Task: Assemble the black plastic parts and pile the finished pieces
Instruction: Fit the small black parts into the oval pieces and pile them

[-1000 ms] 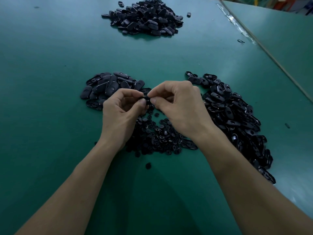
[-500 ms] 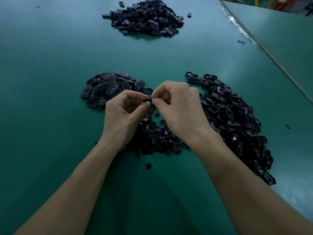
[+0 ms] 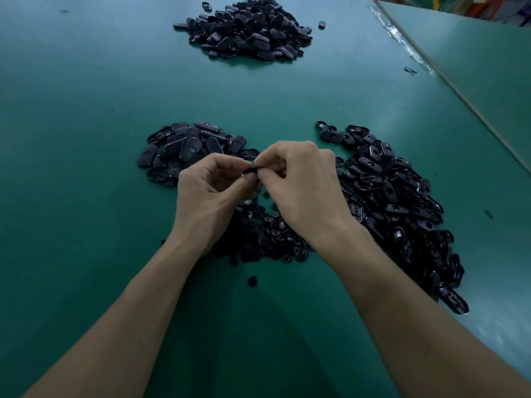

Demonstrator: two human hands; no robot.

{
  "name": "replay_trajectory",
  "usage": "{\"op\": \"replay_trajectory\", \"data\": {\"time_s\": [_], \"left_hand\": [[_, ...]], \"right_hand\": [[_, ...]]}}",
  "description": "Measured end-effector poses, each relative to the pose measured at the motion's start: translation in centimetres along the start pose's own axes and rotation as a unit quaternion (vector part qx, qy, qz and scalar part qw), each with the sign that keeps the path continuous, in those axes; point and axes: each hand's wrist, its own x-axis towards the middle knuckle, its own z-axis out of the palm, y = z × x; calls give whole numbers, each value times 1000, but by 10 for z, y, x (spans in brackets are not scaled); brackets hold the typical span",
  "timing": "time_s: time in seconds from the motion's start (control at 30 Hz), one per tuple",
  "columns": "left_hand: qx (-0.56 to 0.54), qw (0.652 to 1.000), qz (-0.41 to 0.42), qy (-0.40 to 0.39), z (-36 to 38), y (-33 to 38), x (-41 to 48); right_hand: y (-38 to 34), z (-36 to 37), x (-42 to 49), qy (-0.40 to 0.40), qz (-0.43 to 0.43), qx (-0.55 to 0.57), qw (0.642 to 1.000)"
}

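The left hand [image 3: 209, 196] and right hand [image 3: 301, 191] both pinch one small black part [image 3: 252, 170] between their fingertips, above the small-parts heap [image 3: 264, 234] on the table [image 3: 86, 168].

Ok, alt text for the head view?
The left hand and right hand pinch a black part over round pieces on a green table. A left shell heap and right shell heap flank them; a bigger pile lies beyond.

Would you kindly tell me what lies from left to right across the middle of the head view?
left pile → left hand → held part → right hand → right pile
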Motion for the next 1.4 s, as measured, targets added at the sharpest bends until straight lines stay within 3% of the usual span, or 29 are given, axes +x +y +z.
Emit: {"op": "replay_trajectory", "data": {"time_s": [0.5,0.83,1.27,1.4], "left_hand": [[19,1000,-1,-10,-2,2,0],[61,998,8,-14,1,1,0],[28,999,-17,6,1,2,1],[3,999,-33,6,-1,2,2]], "right_hand": [[-1,2,-3,-7,28,11,1000],[-10,2,-5,-32,17,-26,999],[-4,-2,4,-36,-22,-58,997],[7,-8,13,-77,-19,24,997]]}}
